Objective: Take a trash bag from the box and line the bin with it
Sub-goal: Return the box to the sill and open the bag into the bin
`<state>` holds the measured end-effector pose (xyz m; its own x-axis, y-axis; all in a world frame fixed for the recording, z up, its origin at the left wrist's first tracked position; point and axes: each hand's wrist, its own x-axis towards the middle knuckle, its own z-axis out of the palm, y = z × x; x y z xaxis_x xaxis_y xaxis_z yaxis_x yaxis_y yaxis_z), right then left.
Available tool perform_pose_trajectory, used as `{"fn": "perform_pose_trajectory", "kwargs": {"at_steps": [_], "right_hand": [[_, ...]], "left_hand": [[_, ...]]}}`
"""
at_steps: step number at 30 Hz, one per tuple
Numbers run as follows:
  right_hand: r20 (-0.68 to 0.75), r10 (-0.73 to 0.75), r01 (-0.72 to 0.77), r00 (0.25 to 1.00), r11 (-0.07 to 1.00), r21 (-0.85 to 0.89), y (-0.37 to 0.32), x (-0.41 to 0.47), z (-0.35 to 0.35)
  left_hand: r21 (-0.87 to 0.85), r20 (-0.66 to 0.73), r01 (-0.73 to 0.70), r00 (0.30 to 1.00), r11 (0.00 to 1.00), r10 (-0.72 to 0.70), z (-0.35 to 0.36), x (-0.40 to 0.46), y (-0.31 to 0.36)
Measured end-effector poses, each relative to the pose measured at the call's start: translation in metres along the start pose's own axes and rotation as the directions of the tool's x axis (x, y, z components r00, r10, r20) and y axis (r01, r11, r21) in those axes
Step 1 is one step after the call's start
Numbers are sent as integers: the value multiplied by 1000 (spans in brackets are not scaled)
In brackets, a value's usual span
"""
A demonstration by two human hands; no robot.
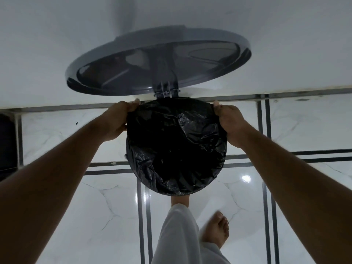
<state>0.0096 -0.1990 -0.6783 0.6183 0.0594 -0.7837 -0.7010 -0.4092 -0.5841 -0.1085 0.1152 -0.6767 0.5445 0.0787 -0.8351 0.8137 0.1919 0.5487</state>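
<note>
Black crinkled plastic trash bag (176,147) fills the mouth of the round bin (190,193), its edge folded over the rim. Both bare arms reach forward: the left hand (116,121) pinches the bag's edge at the far left rim, and the right hand (229,121) grips it at the far right, fingers closed. The grey round lid (158,60) stands open against the white wall. A foot under the bin seems to press a pedal.

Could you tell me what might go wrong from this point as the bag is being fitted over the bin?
1. The thin black plastic trash bag is stretched between the left hand and right hand; it could tear.
2. The raised round grey lid may drop if the foot, apparently on a pedal, slips.
</note>
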Motion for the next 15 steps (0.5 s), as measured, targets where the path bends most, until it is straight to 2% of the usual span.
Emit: {"fn": "perform_pose_trajectory", "kwargs": {"at_steps": [3, 6, 9, 11, 15], "right_hand": [[36, -1, 1, 999, 1000, 9, -2, -1, -3], [142, -26, 14, 990, 997, 82, -9, -4, -11], [201, -40, 20, 979, 995, 99, -14, 1, -11], [190, 3, -25, 982, 993, 113, -12, 5, -4], [76, 46, -51, 996, 996, 71, -16, 7, 8]], "left_hand": [[1, 84, -11, 996, 1000, 11, 7, -1, 3], [-31, 66, -42, 997, 999, 44, 9, 1, 5], [-112, 49, -3, 999, 994, 9, 6, 7, 4], [-142, 55, 13, 998, 990, -5, 8, 11, 2], [-158, -64, -12, 998, 987, 1, 18, 16, 2]]}}
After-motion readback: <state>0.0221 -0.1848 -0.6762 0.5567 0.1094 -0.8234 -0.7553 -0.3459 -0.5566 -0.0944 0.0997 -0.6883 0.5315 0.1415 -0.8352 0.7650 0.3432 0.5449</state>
